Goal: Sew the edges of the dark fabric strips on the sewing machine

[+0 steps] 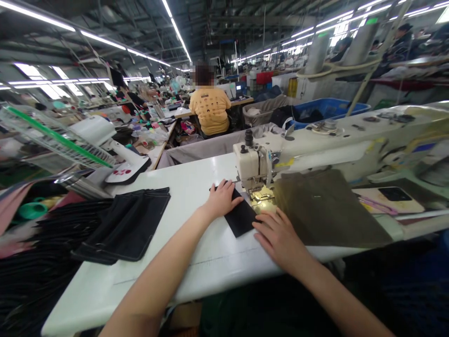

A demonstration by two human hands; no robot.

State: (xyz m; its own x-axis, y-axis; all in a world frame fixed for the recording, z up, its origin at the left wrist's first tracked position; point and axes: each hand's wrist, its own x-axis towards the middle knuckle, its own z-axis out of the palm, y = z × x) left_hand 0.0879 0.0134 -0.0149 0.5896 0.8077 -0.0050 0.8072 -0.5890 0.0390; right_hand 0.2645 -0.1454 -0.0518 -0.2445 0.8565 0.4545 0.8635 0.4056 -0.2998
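A narrow black fabric piece [241, 221] lies on the white sewing table, left of the lit needle area of the sewing machine [253, 164]. My left hand [221, 199] rests on its far part with fingers stretched out flat. At its near right edge is my right hand [277, 234], fingers spread, the fingertips close to the lit needle plate [264, 199]. Neither hand wraps around anything. A stack of black stitched fabric panels [131, 224] sits to the left of my left forearm.
An olive-brown sheet [326, 210] covers the table right of the needle. On the machine bed lie a phone [394, 194] and pink scissors [377, 204]. A white fan [94, 133] stands at left, above piled black fabric [31, 262]. Ahead sits a person in yellow [210, 110], near a blue basket [333, 110].
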